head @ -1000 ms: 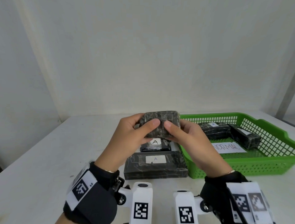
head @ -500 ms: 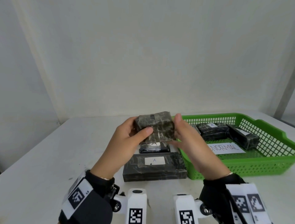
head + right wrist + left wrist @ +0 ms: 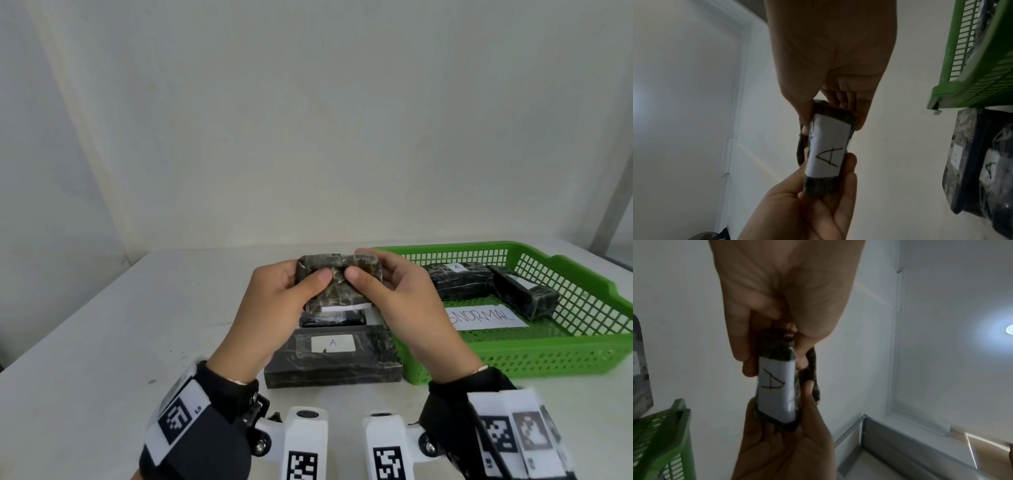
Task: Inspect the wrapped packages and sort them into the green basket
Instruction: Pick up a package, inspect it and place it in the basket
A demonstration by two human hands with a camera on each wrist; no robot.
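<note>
Both hands hold a small package (image 3: pixel 337 281) wrapped in dark marbled film, in the air above the table. My left hand (image 3: pixel 287 294) grips its left end and my right hand (image 3: pixel 397 291) grips its right end, with both thumbs on the near face. A white label marked "A" (image 3: pixel 774 386) lies on its underside, also legible in the right wrist view as the label (image 3: pixel 828 146). The green basket (image 3: pixel 445 247) stands to the right and holds two wrapped packages (image 3: pixel 459 279) (image 3: pixel 524 296) and a paper reading "NORMAL" (image 3: pixel 486 317).
Below my hands a large flat wrapped package (image 3: pixel 334 356) labelled "A" lies on the white table (image 3: pixel 102 342), against the basket's left wall. A smaller dark package (image 3: pixel 330 320) lies just behind it. A white wall rises close behind the table.
The package was turned in both hands. My right thumb came back onto the near face, and the white label's edge now shows at the package's bottom.
</note>
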